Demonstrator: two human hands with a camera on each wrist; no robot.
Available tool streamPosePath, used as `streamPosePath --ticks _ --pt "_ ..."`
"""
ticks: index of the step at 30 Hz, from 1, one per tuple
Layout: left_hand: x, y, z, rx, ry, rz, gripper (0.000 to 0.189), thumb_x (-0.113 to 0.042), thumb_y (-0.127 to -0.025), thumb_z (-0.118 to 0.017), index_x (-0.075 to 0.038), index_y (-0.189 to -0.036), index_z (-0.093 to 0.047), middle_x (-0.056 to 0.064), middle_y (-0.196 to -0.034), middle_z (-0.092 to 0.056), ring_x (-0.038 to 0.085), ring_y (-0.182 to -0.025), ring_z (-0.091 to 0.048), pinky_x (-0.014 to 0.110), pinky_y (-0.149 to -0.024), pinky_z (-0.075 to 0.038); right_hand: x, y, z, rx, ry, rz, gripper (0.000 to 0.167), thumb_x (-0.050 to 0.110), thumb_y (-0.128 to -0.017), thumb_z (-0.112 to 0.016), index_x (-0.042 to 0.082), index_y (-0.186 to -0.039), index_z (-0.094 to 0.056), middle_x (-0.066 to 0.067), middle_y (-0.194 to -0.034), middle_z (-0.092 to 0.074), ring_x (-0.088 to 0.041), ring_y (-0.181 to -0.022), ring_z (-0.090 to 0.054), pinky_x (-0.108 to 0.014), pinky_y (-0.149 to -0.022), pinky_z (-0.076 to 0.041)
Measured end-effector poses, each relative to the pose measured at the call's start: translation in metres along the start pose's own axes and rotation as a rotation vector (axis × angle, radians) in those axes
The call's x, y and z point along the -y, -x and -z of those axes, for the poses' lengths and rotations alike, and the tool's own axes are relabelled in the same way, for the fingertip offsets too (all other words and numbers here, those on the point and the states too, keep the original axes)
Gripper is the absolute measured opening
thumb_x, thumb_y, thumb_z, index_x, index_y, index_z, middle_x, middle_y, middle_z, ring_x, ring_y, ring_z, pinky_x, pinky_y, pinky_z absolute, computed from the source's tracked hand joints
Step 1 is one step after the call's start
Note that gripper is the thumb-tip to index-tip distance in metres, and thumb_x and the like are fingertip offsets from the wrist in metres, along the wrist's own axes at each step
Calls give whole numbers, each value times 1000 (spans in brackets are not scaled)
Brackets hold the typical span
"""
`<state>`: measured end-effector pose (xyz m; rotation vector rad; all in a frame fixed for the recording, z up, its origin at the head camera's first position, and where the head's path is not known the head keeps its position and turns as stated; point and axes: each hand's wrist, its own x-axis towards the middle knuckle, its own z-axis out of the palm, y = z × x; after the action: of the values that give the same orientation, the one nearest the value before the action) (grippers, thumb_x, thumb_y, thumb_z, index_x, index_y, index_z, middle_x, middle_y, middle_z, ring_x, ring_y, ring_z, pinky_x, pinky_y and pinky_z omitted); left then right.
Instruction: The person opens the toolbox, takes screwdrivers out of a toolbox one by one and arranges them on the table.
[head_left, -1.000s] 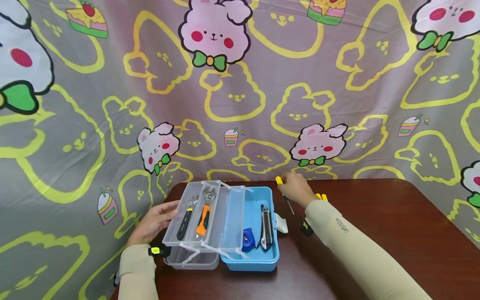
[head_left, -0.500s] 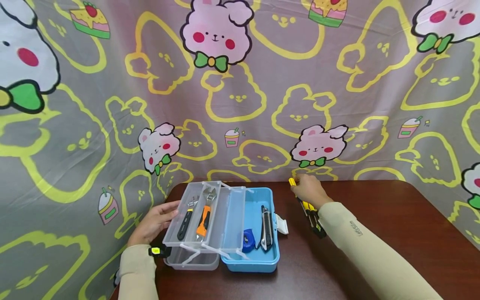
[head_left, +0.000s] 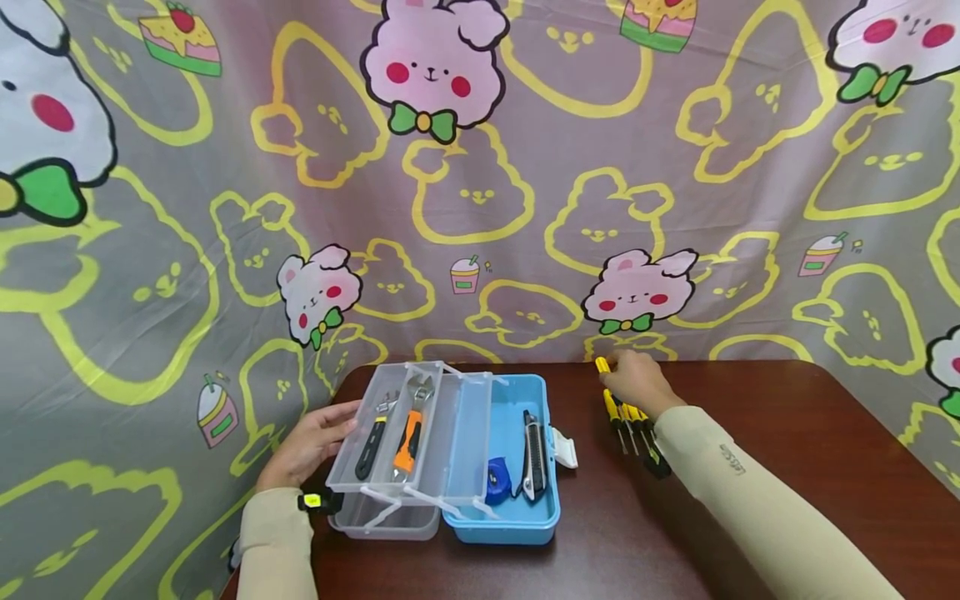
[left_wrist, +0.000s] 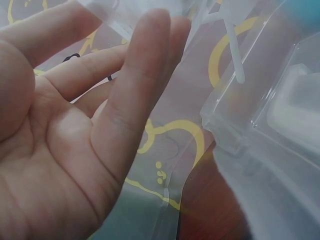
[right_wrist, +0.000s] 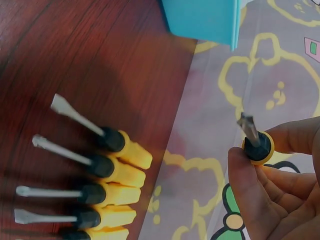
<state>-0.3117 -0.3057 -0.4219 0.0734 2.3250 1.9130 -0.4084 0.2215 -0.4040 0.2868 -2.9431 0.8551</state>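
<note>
My right hand [head_left: 637, 382] pinches the yellow handle of a screwdriver [right_wrist: 258, 149] between thumb and fingers, above the back of the table. The wrist view shows its blade nearly end-on. Beside it, several yellow-and-black screwdrivers [right_wrist: 122, 172] lie in a row on the table. My left hand [head_left: 311, 446] touches the left side of a clear toolbox tray [head_left: 450, 450] with fairly straight fingers. In that raised tray lie a black-handled adjustable wrench [head_left: 371, 448] and an orange-handled one [head_left: 408, 437]. A blue tape measure [head_left: 498, 481] and a utility knife [head_left: 533, 458] lie in the blue toolbox [head_left: 498, 533].
A white latch [head_left: 564, 450] sticks out from the toolbox's right side. The dark red-brown table [head_left: 772, 467] extends to the right. A patterned cloth [head_left: 487, 208] hangs behind the table and along its left side.
My right hand has moved to the right with the screwdriver, away from the toolbox. More of the screwdriver row now shows below it. My left hand has stayed at the tray.
</note>
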Motion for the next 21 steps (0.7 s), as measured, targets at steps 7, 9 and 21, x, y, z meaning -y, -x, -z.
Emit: streamPosePath --ticks 7,9,21 --pt "-1 -1 1 11 9 -1 56 -21 -96 -63 2 -144 -43 24 -135 -52 27 -101 -64 40 -82 -54 -10 1 7 27 18 -30 44 18 -91 -63 -8 -127 -57 -27 -119 -60 -25 -71 -58 -36 -62 -49" --pt "-1 -1 1 13 14 -1 57 -21 -96 -63 2 -144 -43 25 -135 -52 27 -101 -64 40 -82 -54 -14 2 8 29 17 -36 42 17 -91 -63 -7 -125 -58 -25 -113 -62 -24 -69 -57 -36 -60 -48" --pt "-2 -1 0 -2 16 9 57 -22 -96 -63 3 -143 -43 23 -134 -54 26 -99 -65 39 -81 -55 -32 6 11 36 -19 -80 42 17 -91 -62 -9 -124 -57 -22 -101 -62 -24 -64 -55 -33 -54 -46"
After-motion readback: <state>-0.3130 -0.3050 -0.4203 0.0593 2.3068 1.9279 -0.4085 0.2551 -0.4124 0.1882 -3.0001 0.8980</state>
